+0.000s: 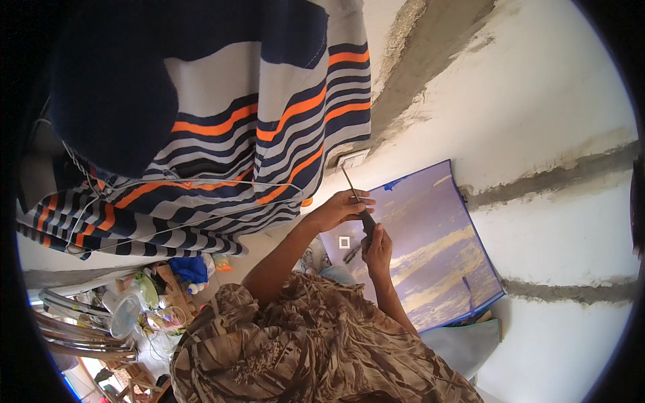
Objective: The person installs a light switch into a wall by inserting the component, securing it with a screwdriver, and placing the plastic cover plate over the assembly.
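Observation:
A screwdriver (367, 223) with a dark handle and a long thin shaft slants up toward a white wall plate (354, 159), its tip at the plate's lower edge. My right hand (379, 250) is closed round the handle's lower end. My left hand (338, 209) is ahead of it, with fingers closed about the shaft near the handle. Whether the tip sits in a screw is too small to tell. Below my hands a small white square frame (344, 242) lies on a purple and yellow sky-patterned panel (430, 221), beside a small dark tool (351, 254).
A striped garment (289, 127) in navy, grey and orange hangs on the left with a wire loop across it, close to the wall plate. Clutter, including a clear plastic tub (125, 316) and a blue bag (189, 269), fills the lower left. Rough cement bands (557, 176) cross the white wall.

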Demonstrator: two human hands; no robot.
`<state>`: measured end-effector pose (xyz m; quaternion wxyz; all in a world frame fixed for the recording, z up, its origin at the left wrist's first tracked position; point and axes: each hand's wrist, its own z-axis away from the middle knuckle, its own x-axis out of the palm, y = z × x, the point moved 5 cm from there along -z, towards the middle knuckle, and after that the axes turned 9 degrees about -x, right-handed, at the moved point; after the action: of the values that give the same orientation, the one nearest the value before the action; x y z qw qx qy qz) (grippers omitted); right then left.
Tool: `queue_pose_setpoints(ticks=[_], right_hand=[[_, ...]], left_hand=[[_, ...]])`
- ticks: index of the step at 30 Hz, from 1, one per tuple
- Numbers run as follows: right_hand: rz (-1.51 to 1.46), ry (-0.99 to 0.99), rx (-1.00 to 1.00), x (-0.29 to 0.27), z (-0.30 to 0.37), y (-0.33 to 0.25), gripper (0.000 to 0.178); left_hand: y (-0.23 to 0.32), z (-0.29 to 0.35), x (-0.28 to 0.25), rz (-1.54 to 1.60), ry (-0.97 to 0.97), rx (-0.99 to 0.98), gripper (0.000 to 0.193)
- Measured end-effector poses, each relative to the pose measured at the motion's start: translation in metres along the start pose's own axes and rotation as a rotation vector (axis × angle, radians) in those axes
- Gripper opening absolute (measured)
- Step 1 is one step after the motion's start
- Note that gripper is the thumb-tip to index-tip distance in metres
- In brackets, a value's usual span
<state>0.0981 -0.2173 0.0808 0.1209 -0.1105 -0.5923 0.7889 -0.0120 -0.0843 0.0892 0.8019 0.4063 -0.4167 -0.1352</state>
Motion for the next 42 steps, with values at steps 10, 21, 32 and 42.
queue_pose_setpoints(ticks=[10, 21, 32, 42], right_hand=[[0.105, 0.159, -0.191, 0.001, -0.002, -0.009, 0.034], [-0.171, 0.061, -0.15, -0.004, -0.011, 0.004, 0.029], [-0.819, -0.212, 0.045, 0.012, -0.003, 0.017, 0.032], [-0.402, 0.042, -0.056, 0.018, -0.006, -0.016, 0.033]], left_hand=[[0.006, 0.003, 0.004, 0.05, -0.072, 0.022, 0.035], [-0.01, -0.002, 0.001, 0.104, 0.002, 0.095, 0.038], [-0.005, -0.003, -0.005, -0.047, 0.047, 0.094, 0.041], [-0.001, 0.0, -0.002, -0.12, 0.042, 0.064, 0.047]])
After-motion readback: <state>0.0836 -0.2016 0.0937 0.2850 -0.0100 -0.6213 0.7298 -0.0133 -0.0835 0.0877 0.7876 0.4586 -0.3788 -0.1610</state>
